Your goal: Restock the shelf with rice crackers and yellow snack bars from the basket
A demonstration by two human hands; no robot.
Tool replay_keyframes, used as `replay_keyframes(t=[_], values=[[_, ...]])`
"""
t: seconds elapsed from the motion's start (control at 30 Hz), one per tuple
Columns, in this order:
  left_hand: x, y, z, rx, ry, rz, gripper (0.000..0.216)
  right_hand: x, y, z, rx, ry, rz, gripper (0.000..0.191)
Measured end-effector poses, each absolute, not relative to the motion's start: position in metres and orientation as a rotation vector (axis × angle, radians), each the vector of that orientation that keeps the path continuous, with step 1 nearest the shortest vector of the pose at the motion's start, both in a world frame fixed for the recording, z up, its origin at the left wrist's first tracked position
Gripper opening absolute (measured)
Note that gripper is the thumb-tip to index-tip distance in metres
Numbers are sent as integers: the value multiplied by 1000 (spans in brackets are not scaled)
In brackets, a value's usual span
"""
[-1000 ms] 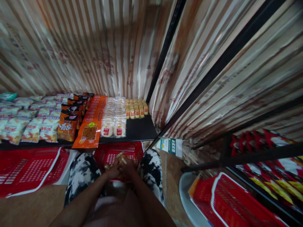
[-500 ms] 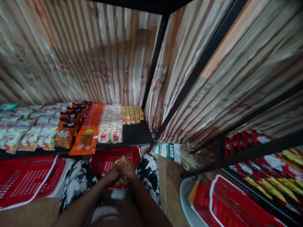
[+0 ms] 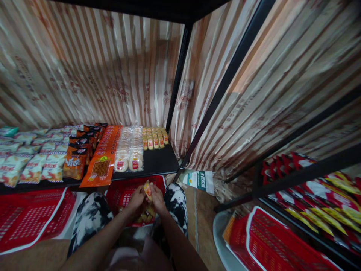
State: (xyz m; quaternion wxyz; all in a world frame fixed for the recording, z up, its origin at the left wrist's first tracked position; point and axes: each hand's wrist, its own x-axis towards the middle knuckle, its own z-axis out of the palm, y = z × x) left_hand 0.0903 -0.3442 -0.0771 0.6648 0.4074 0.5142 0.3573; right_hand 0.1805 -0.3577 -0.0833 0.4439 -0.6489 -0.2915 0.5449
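My left hand [image 3: 135,198] and my right hand [image 3: 156,196] meet over a red basket [image 3: 124,190] between my knees, fingers closed on a small stack of yellow snack packets [image 3: 147,190] raised above it. More of these packets lie in the basket beneath my hands. On the black shelf [image 3: 158,162] just ahead, a block of the same small yellow packets [image 3: 153,137] stands at the back right. Beside it lie clear packs of round white cakes [image 3: 130,152], long orange packs [image 3: 103,158] and dark orange bags [image 3: 76,158].
White snack bags [image 3: 25,158] cover the shelf's left part. A red basket [image 3: 28,220] lies on the floor at left, another red basket [image 3: 270,244] at lower right. Black frame posts [image 3: 176,84] and striped foil cloth enclose the shelf. Red and yellow packs [image 3: 318,195] fill the right-hand rack.
My hands have risen out of the basket, lifting the yellow packets between them. The view has tilted down slightly and the upper shelf edge has come into view.
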Motion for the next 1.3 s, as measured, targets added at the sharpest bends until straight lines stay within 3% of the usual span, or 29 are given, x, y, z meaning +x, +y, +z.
replay_keyframes(t=[0.3, 0.73, 1.13, 1.3], values=[[97, -343, -52, 927, 1031, 836, 38, 197, -358, -70, -1627, -738, 1353, 56], [105, -337, -39, 1035, 1148, 819, 34, 202, -354, -60, -1676, -757, 1305, 57], [107, -312, -41, 1252, 1291, 980, 25, 206, -364, -48, -1740, -1284, 435, 39], [111, -306, -34, 1283, 1358, 972, 25, 207, -365, -49, -1706, -1462, 222, 35]])
